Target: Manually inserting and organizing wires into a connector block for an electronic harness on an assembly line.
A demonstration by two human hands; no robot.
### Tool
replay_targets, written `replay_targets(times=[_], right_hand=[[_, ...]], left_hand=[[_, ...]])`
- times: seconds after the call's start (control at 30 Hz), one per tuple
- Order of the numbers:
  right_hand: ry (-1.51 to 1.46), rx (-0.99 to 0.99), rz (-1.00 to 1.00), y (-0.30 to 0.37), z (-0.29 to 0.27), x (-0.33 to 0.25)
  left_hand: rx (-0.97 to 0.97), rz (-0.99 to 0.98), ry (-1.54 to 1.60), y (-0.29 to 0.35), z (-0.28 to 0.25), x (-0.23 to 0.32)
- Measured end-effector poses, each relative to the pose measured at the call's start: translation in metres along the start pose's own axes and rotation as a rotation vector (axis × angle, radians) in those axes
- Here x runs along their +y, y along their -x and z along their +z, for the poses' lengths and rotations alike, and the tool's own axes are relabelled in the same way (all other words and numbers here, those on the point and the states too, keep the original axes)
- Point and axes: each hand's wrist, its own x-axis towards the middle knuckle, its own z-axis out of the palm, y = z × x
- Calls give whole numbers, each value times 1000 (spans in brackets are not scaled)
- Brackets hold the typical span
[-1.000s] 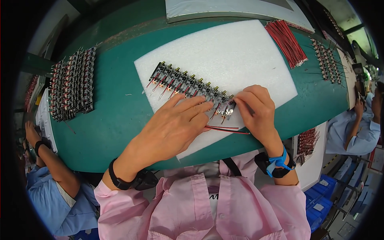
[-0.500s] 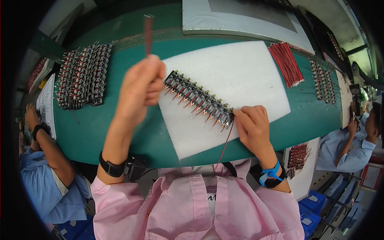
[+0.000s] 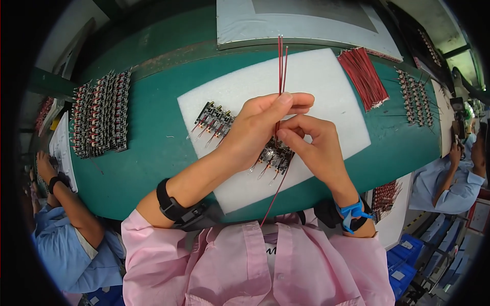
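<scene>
My left hand [image 3: 250, 125] is closed around a few thin dark-red wires [image 3: 281, 71], which stand up past its thumb with pale tips at the top. Close against it, my right hand [image 3: 319, 145] pinches at the lower part of these wires. Beneath both hands a row of small black circuit boards [image 3: 210, 121] lies slantwise on a white foam sheet [image 3: 332, 97]. The left hand hides the row's middle. Short red leads and clear pieces stick out along its near side. One long red wire [image 3: 274, 201] runs from the row's right end towards my body.
Stacked circuit-board strips [image 3: 100, 115] lie at the left on the green table [image 3: 153, 168]. A red wire bundle [image 3: 363, 79] and more board strips [image 3: 416, 99] lie at the right. A white panel [image 3: 306, 40] borders the back. People in blue sit on either side.
My left hand has swung right and down with the wires, from beside the foam to over the board row. My right hand has left the row's end and come up to meet it.
</scene>
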Motion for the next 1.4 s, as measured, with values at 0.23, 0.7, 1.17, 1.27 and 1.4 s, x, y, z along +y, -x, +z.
replay_targets(times=[0.23, 0.7, 1.17, 1.27, 1.4], right_hand=[[-254, 8, 60, -2, 5, 6], [-641, 71, 124, -2, 0, 10], [-574, 201, 20, 1, 8, 11], [-537, 211, 20, 2, 8, 10], [-499, 207, 42, 3, 8, 10]], left_hand=[[1, -44, -13, 3, -7, 1], [158, -85, -373, 23, -19, 9], [67, 15, -594, 23, -14, -2], [49, -11, -585, 23, -15, 0], [20, -48, -596, 24, -17, 0]])
